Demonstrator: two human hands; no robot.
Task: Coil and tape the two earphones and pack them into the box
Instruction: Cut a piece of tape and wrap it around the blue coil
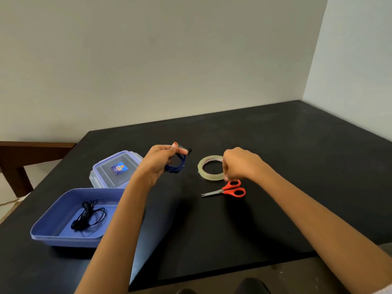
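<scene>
My left hand (159, 161) holds a coiled blue earphone (177, 165) above the black table, with a strip of clear tape stuck to its thumb and forefinger. My right hand (237, 163) hovers with curled fingers just above the red-handled scissors (230, 189) and at the right edge of the clear tape roll (210, 167); whether it grips anything I cannot tell. A coiled black earphone (89, 215) lies inside the open blue box (53, 232) at the left.
The box's lid (115, 168) lies flat behind the box. A wooden chair (23, 153) stands beyond the table's left edge. Walls close off the back and right. The black table (297, 166) reaches to the right.
</scene>
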